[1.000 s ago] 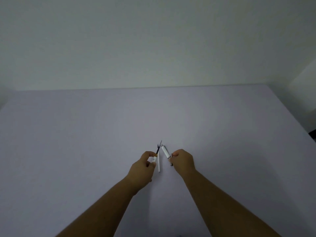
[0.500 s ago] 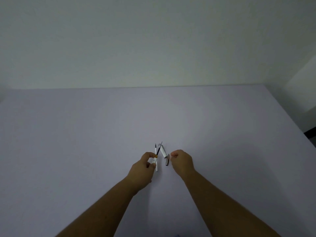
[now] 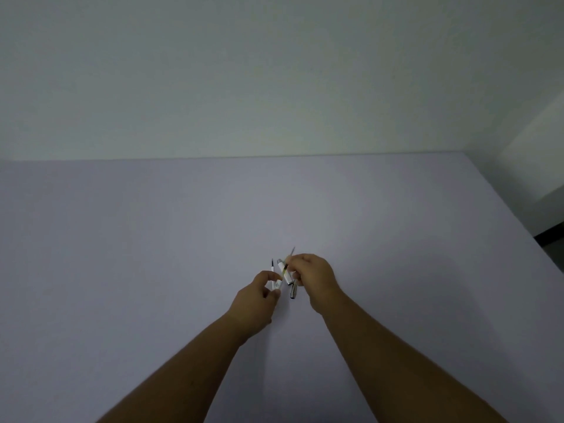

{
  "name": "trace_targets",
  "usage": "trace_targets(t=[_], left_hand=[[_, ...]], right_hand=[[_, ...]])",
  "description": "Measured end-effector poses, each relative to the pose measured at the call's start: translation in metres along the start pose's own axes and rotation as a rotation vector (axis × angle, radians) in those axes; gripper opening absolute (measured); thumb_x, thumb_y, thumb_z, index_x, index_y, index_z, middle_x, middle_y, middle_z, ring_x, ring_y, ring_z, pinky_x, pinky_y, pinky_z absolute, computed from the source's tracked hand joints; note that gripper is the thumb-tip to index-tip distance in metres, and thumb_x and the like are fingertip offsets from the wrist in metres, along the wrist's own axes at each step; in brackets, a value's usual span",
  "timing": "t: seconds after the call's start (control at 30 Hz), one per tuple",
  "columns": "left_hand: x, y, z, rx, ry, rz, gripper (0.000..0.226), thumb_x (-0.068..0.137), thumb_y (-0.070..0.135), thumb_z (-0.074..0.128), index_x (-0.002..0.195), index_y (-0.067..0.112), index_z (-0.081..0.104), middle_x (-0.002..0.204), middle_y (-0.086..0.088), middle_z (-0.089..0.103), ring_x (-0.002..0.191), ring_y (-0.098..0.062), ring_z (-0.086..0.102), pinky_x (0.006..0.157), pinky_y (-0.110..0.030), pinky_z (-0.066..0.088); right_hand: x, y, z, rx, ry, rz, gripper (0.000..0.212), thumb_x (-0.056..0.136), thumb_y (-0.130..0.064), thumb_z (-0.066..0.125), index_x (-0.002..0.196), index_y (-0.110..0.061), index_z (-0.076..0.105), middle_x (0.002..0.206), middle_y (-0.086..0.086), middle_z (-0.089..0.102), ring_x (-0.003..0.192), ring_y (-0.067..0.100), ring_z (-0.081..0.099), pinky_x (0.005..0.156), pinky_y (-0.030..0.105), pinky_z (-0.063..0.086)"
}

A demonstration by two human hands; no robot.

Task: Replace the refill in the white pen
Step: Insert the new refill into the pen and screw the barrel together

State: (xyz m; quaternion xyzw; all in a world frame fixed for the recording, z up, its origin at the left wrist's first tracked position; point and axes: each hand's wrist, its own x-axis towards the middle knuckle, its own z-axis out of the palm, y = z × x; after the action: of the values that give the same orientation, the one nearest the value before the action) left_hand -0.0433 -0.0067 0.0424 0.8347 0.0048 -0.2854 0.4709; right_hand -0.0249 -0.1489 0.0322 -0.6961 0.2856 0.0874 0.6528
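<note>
My left hand (image 3: 254, 299) pinches a short white pen barrel piece (image 3: 277, 284) low over the table. A thin refill (image 3: 289, 259) with a dark tip slants up and away from the barrel, and my right hand (image 3: 316, 277) holds it between fingertips. Between the hands, a white pen section (image 3: 282, 269) and a dark metallic piece (image 3: 293, 291) lie on the table. Another thin white refill (image 3: 272, 268) with a dark tip lies just left of them. I cannot tell whether the slanted refill's lower end sits inside the barrel.
The work surface is a pale lavender table (image 3: 152, 254) with its far edge against a plain wall (image 3: 274, 87). The table's right edge (image 3: 518, 215) runs diagonally, with dark floor beyond it.
My right hand let go of the white pen section, which now lies on the table, then moved left and took hold of the refill sticking out of the barrel. The left hand stayed put.
</note>
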Motion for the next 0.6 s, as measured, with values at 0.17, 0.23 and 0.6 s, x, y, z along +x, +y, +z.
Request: trace_targets(t=[0.17,0.23,0.6], left_hand=[[0.004,-0.009,-0.009,-0.04,0.024,-0.063,0.031,0.095,0.026,0.048,0.125,0.022,0.049,0.087,0.001,0.057,0.076,-0.016,0.059,0.056,-0.018,0.05],[0.005,-0.013,-0.013,-0.076,0.046,-0.085,0.032,0.094,0.024,0.049,0.125,0.018,0.053,0.086,0.0,0.058,0.076,-0.017,0.058,0.059,-0.019,0.051],[0.011,-0.025,-0.019,-0.09,0.098,-0.099,0.033,0.092,0.024,0.053,0.123,0.014,0.059,0.093,-0.002,0.062,0.075,-0.015,0.059,0.059,-0.019,0.05]], right_hand=[[0.02,-0.003,-0.019,-0.058,0.219,0.005,0.03,0.083,-0.015,0.055,0.053,-0.012,0.059,0.056,0.006,0.059,0.049,0.016,0.051,0.057,0.034,0.049],[0.024,0.002,-0.025,-0.312,0.176,-0.01,0.033,0.083,-0.015,0.054,0.051,-0.011,0.056,0.059,0.012,0.06,0.054,0.023,0.054,0.065,0.04,0.052],[0.03,0.02,-0.02,-0.758,0.114,-0.072,0.032,0.084,-0.025,0.063,0.059,-0.006,0.067,0.049,-0.002,0.051,0.046,0.007,0.043,0.052,0.022,0.035]])
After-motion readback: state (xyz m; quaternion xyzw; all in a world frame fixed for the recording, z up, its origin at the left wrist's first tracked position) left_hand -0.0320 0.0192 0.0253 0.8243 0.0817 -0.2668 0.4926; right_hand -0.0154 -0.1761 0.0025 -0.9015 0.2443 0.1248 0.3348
